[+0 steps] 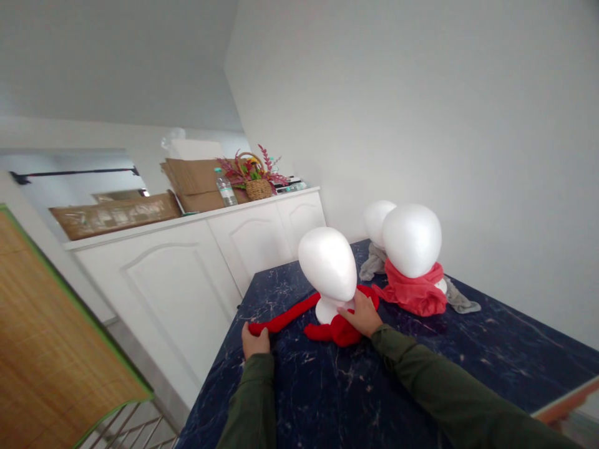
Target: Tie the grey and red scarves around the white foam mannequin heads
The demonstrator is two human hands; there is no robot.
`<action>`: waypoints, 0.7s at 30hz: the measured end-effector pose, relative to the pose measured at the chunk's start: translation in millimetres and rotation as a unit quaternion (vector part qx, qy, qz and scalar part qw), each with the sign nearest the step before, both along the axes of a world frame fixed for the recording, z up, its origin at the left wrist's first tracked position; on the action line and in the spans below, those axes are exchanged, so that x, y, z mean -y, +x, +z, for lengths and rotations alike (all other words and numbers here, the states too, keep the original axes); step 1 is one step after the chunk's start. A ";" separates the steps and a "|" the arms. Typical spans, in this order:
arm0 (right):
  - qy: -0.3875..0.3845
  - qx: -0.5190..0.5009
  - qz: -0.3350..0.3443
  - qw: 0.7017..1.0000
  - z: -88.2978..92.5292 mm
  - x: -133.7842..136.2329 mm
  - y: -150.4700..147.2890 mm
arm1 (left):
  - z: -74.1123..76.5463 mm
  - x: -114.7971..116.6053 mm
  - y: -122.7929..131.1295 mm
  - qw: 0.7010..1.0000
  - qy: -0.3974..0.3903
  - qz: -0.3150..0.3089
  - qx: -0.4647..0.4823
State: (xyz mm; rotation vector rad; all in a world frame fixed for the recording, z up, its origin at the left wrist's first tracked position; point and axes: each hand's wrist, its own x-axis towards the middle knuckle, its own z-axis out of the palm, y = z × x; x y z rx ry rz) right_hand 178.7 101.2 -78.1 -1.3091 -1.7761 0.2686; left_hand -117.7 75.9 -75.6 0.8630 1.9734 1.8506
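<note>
A white foam mannequin head (327, 262) stands upright on the dark blue marbled table (299, 393). A red scarf (285, 319) passes behind its neck, with one length stretched out to the left and the rest bunched at the right of the base. The left end of the scarf is pinched in my left hand (255, 343), just above the table. My right hand (367, 313) grips the bunched part beside the neck, its thumb near the foam; some of its fingers are hidden behind the cloth.
Two more foam heads stand behind at the right; the nearer head (412, 240) wears a coral scarf (416, 290), and grey cloth (461, 298) lies around there. White cabinets (168, 280) carry cardboard boxes (196, 181), a bottle (225, 188) and a flower basket (258, 188). A bamboo mat (56, 349) is at left.
</note>
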 end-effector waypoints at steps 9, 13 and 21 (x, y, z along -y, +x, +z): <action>-0.116 0.125 -0.016 0.985 0.3 4.2 16.1 | 8.4 17.1 1.1 0.974 -0.153 0.065 -0.153; -0.154 0.203 -0.008 0.967 9.1 8.9 36.6 | 9.0 16.7 3.8 0.969 -0.172 0.062 -0.165; -0.150 0.137 -0.018 0.979 16.3 7.7 68.7 | 6.0 15.1 6.0 0.981 -0.131 0.044 -0.136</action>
